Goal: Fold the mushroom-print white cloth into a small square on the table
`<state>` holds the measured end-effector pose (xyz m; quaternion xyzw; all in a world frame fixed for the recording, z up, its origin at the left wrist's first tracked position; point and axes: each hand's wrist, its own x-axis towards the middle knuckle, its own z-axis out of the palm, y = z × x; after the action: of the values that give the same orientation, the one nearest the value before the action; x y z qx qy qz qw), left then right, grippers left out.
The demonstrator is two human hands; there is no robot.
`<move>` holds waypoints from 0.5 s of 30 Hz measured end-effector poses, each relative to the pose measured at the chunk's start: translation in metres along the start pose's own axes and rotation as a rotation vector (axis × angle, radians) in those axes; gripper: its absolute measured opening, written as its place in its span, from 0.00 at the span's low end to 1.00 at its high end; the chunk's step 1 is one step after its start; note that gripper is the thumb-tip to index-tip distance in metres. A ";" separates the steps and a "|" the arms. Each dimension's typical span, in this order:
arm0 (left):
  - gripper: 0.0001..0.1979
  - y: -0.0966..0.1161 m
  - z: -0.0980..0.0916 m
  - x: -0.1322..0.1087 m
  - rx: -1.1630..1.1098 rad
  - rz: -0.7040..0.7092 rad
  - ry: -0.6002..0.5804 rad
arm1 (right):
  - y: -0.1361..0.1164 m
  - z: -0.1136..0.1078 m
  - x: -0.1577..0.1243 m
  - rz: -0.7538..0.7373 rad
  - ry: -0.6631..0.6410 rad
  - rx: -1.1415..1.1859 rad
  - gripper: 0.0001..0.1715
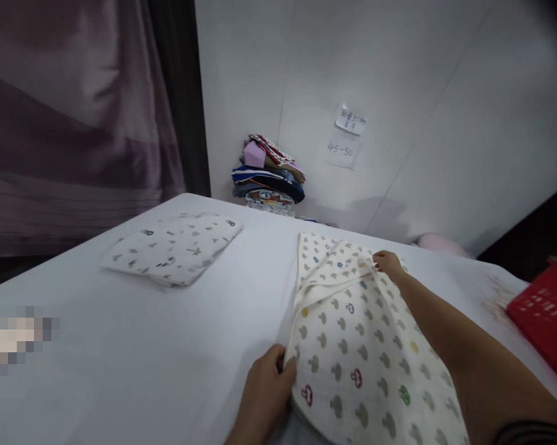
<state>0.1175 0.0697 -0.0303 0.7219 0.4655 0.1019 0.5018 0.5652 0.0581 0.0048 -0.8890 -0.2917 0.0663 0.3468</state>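
Note:
A cream cloth (347,346) printed with grey and coloured mushrooms lies on the white table in front of me, its far part folded over with a diagonal crease. My left hand (269,383) pinches the cloth's near left edge between thumb and fingers. Farther off, my right hand (388,264) grips the cloth near its far right corner, fingers closed on the fabric. To the left, a folded white cloth (176,250) with small grey and dark prints rests flat, apart from both hands.
The white table (167,346) reaches toward a pale wall with handwritten paper notes (346,139). Folded clothes (269,173) are stacked beyond its far edge. A red packet (544,315) sits at the right edge. A mauve curtain (70,123) hangs at the left.

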 end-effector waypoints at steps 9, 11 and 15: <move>0.13 -0.004 0.000 0.001 0.002 0.047 0.005 | 0.021 0.005 -0.038 0.003 -0.089 -0.102 0.22; 0.13 -0.004 0.000 0.001 0.005 0.041 0.000 | 0.017 0.009 -0.037 0.001 -0.071 -0.099 0.23; 0.11 -0.002 -0.001 0.000 0.014 0.035 -0.001 | -0.008 0.014 -0.024 -0.010 -0.036 -0.040 0.24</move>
<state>0.1158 0.0705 -0.0320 0.7336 0.4530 0.1069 0.4952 0.5372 0.0573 -0.0029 -0.8929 -0.3037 0.0746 0.3241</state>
